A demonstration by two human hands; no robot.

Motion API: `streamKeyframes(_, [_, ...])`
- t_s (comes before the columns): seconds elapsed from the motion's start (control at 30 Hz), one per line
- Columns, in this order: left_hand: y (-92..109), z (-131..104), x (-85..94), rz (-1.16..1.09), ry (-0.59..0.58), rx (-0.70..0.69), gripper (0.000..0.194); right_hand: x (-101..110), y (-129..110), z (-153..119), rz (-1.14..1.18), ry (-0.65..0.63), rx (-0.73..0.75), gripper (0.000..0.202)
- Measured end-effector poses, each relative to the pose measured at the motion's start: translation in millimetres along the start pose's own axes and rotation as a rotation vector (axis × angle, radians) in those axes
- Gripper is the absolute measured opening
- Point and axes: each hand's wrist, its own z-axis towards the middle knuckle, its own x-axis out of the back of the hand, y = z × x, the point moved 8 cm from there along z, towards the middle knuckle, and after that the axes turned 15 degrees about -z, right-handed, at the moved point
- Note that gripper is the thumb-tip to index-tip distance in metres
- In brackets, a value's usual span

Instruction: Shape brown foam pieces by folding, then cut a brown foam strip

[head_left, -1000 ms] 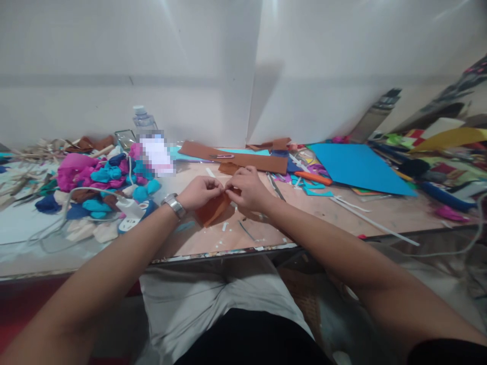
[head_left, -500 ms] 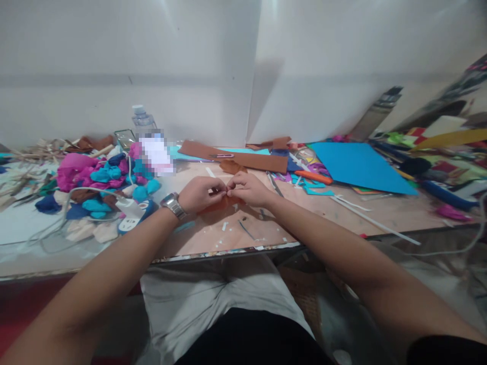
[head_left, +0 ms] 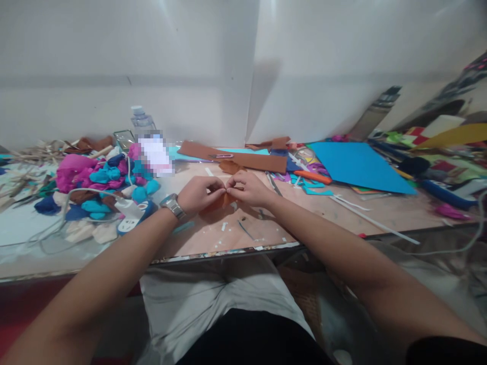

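My left hand (head_left: 200, 194), with a watch at the wrist, and my right hand (head_left: 251, 189) meet over the wooden table (head_left: 205, 238). Both are closed in a pinch on a small piece of orange-brown paper (head_left: 225, 201), which hangs below the fingertips and is partly hidden by them. Just behind the hands lies a crumpled brown scrap (head_left: 230, 167). Farther back are a long brown paper strip (head_left: 262, 162) and a cutter (head_left: 221, 155) resting on it.
Pink and blue crumpled paper (head_left: 76, 172), a power strip (head_left: 131, 223), a phone (head_left: 155, 154) and a bottle (head_left: 142, 120) are at the left. At the right are a blue sheet (head_left: 361, 165), an orange-handled tool (head_left: 314, 177) and a white strip (head_left: 376, 220).
The fingertips of both hands have shifted slightly against each other, and the orange-brown paper between them has changed its shape a little. The rest of the table looks the same.
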Motion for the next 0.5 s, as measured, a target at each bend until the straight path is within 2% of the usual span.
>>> streamKeyframes(0.23, [-4.9, -2.6, -10.2, -0.121, -0.089, 0.062, 0.026, -2.1, -0.2, 0.0, -0.053, -0.021, 0.034, 0.008])
streamKeyframes(0.5, [-5.3, -1.8, -7.1, -0.183, -0.117, 0.107, 0.029, 2.1, -4.2, 0.1, -0.015, -0.09, 0.056, 0.013])
